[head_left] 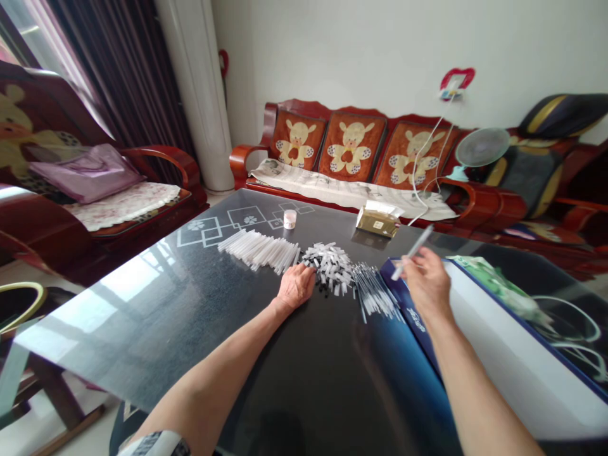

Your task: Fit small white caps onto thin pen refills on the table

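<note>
apparent step: handling tube [420,241]. right hand [428,282], one o'clock, pinches it; left hand [296,285], twelve o'clock, at bits [335,261], grip not discernible. next move likely needs steady pinch.

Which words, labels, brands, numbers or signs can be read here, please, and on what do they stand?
Nothing is legible.
Blue box: white lettering, too blurred to read.
Tissue box: pale label, too small to read.
Green packaging: possible marks, too blurred to read.
</note>
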A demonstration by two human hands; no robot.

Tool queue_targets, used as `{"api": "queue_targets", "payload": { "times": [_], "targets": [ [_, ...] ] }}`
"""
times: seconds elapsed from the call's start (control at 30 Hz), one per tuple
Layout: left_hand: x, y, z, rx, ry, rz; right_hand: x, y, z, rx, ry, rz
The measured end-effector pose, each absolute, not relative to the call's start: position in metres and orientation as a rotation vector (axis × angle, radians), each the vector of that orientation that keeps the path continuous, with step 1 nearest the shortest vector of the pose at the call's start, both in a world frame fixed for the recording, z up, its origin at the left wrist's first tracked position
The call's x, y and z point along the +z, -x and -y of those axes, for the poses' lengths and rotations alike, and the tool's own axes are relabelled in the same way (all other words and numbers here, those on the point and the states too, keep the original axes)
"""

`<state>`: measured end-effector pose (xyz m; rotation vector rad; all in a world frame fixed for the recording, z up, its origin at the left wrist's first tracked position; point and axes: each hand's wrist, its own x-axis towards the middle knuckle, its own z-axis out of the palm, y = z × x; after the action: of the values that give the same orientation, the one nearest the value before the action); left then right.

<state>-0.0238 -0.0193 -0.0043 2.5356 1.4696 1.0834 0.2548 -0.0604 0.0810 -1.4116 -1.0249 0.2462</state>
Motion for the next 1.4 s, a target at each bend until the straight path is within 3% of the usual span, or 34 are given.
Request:
{"api": "queue_targets", "payload": {
  "times": [0.13, 0.3, 0.5, 0.73, 1.03, 1.4],
  "targets": [
    [0.015, 0.012, 0.029, 1.261, -2.201, -1.432, 0.044, -0.164, 0.069, 0.72, 1.324, 1.037],
    [0.035, 0.0, 0.034, 1.206, -1.937, -1.32, 0.009, -0.109, 0.074, 0.929, 1.266, 1.113],
    [0.034, -0.002, 0.031, 1.209, -1.866, -1.364, 0.008, -0.11, 0.07, 0.809, 1.211, 1.261],
    [0.01, 0.002, 0.026, 1.122, -2.494, -1.512, 0.005, -0.142, 0.053, 0.574, 1.322, 1.121],
    [-0.004, -0.002, 0.021, 1.0, -2.57, -1.503, -0.012, -0.144, 0.047, 0.201, 1.354, 1.4],
    [-0.001, 0.002, 0.017, 1.004, -2.563, -1.469, -0.008, -0.149, 0.045, 0.461, 1.357, 1.356]
  ]
}}
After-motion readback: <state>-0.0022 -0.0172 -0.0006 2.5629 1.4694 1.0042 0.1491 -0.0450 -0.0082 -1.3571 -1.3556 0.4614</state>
